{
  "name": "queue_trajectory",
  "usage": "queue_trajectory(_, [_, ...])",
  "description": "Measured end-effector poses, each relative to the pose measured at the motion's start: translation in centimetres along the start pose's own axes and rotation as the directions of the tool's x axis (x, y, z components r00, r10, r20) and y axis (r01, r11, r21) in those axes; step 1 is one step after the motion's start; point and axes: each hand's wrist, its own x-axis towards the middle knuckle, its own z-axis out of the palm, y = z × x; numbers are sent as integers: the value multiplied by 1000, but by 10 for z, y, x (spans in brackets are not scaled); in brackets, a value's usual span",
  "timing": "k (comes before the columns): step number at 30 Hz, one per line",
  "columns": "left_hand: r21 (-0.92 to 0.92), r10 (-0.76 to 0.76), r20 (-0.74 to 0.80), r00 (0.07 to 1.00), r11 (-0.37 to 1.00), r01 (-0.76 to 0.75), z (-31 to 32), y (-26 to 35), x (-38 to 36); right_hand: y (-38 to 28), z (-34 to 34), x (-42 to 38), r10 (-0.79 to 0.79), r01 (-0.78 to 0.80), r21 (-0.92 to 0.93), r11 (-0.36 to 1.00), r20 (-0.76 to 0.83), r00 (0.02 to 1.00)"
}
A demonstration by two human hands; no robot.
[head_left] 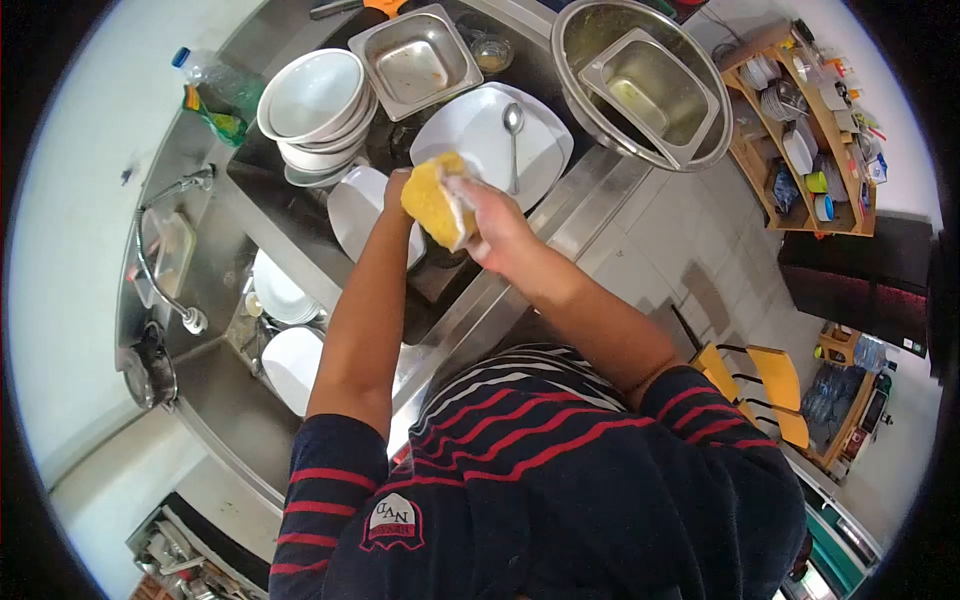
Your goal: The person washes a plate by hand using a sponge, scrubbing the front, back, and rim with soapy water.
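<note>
My right hand (492, 225) is closed on a soapy yellow sponge (436, 200), with white foam on the fingers. Behind the sponge's left edge is my left hand (396, 190); its fingers are mostly hidden, so I cannot see whether it holds anything. Beneath my forearms a white plate (357, 215) lies in the sink. Just beyond the sponge, a metal spoon (513, 135) rests on white square plates (455, 130). A stack of white bowls (315, 95) stands to the left of them.
A steel pan (415, 60) sits behind the plates. At right, a large metal basin (570, 70) holds another steel pan (650, 95). The left sink basin (205, 400) contains white plates (290, 285) near the faucet (193, 318). A plastic bottle (225, 80) stands at the wall.
</note>
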Motion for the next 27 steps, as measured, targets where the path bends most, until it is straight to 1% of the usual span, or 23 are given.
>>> queue_trajectory(1, [3, -4, 0, 1000, 1000, 4, 1, -1, 0, 0, -1, -1, 40, -40, -4, 999, -19, 999])
queue_trajectory(3, [-70, -158, -29, 987, 985, 155, 2, -3, -1, -3, -4, -2, 52, -52, -3, 999, -19, 998])
queue_trajectory(4, [-61, -88, -6, 996, 994, 87, -2, 14, -9, -4, -6, -3, 38, -38, -6, 999, 11, 999])
queue_trajectory(5, [-52, -91, -4, 996, 995, 90, -3, 32, -14, -6, -6, -4, 26, -25, -10, 1000, 43, 999])
queue_trajectory(7, [-293, -160, 93, 983, 939, 180, -9, 39, -20, -11, -7, -7, 34, -35, 1, 999, 87, 996])
queue_trajectory(8, [60, -17, 149, 989, 998, 8, -16, 83, -33, -14, -6, -8, 43, -44, 2, 999, 128, 991])
queue_trajectory(9, [470, 130, 203, 971, 856, -213, -23, 130, -48, -15, -4, -9, 51, -52, 2, 999, 137, 989])
queue_trajectory(10, [721, 270, 250, 930, 589, -365, -30, 179, -63, -15, -2, -10, 49, -49, 2, 999, 146, 988])
queue_trajectory(11, [727, 266, 241, 933, 588, -355, -33, 168, -63, -14, 1, -12, 46, -47, 2, 999, 155, 987])
queue_trajectory(12, [575, 214, 166, 963, 772, -271, -32, 147, -59, -14, 6, -15, 53, -54, -1, 999, 161, 986])
queue_trajectory(13, [383, 149, 105, 983, 906, -179, -33, 143, -59, -14, 11, -18, 38, -39, 4, 999, 176, 984])
queue_trajectory(14, [385, 150, 100, 984, 906, -178, -34, 138, -61, -14, 15, -21, 22, -24, 9, 1000, 191, 981])
queue_trajectory(15, [-19, 0, 45, 999, 1000, 1, -33, 145, -67, -15, 17, -23, 24, -26, 7, 1000, 195, 981])
queue_trajectory(16, [-424, -160, 54, 986, 890, 167, -32, 161, -77, -16, 18, -24, 1, -5, 22, 1000, 177, 984])
queue_trajectory(17, [-425, -161, 45, 986, 890, 165, -31, 177, -87, -17, 20, -26, -21, 16, 36, 999, 160, 987])
queue_trajectory(19, [-621, -420, -149, 895, 744, 246, -33, 235, -112, -36, 31, -36, -18, 12, 47, 999, 120, 993])
queue_trajectory(20, [-669, -455, -158, 876, 702, 243, -38, 238, -121, -43, 32, -38, -21, 17, 61, 998, 73, 997])
queue_trajectory(21, [-672, -456, -170, 873, 702, 236, -45, 239, -132, -47, 29, -35, -14, 9, 55, 998, 82, 997])
queue_trajectory(23, [-586, -418, -318, 851, 792, 170, -58, 244, -161, -53, 24, -28, -208, 208, -8, 978, 4, 978])
queue_trajectory(24, [-625, -432, -333, 838, 767, 148, -68, 262, -179, -51, 23, -27, -203, 203, -14, 979, 15, 979])
queue_trajectory(25, [-627, -430, -345, 834, 767, 136, -75, 260, -194, -47, 22, -26, -315, 316, -131, 940, 31, 949])
queue_trajectory(26, [-683, -401, -397, 826, 730, 26, -84, 256, -210, -38, 25, -25, -419, 421, -242, 874, 64, 906])
queue_trajectory(27, [-724, -375, -454, 808, 684, -89, -92, 255, -225, -26, 32, -24, -410, 417, -246, 875, 82, 909])
